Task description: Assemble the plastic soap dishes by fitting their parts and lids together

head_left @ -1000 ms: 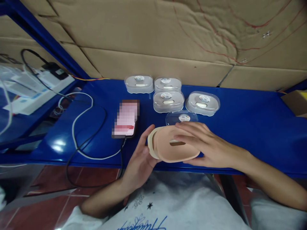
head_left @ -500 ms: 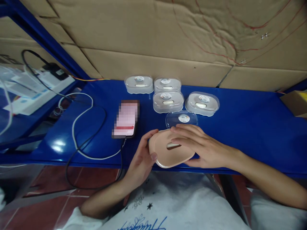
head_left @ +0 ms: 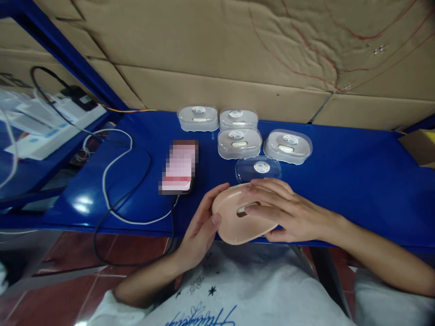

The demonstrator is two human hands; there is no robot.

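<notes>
A peach oval plastic dish point(head_left: 234, 231) with a slot in its middle is held above the table's near edge. My left hand point(head_left: 201, 228) grips its left end, thumb on the rim and fingers behind. At the right end is my right hand point(head_left: 295, 218), fingers laid across the top and one fingertip by the slot; its thumb sits low at the rim. Just beyond the dish lies a clear oval plastic lid point(head_left: 245, 172) with a round sticker. What lies under the dish is hidden.
Several pale oval cases with clear lids, such as the right one point(head_left: 288, 147), stand farther back on the blue table point(head_left: 346, 181). A phone point(head_left: 180, 165) lies to the left, with a white cable point(head_left: 107, 181) beside it. A cardboard wall point(head_left: 204, 50) rises behind.
The dish has tilted, its near edge slightly lower and its inside facing me more. My right fingers have shifted a little right along it. Both hands keep hold.
</notes>
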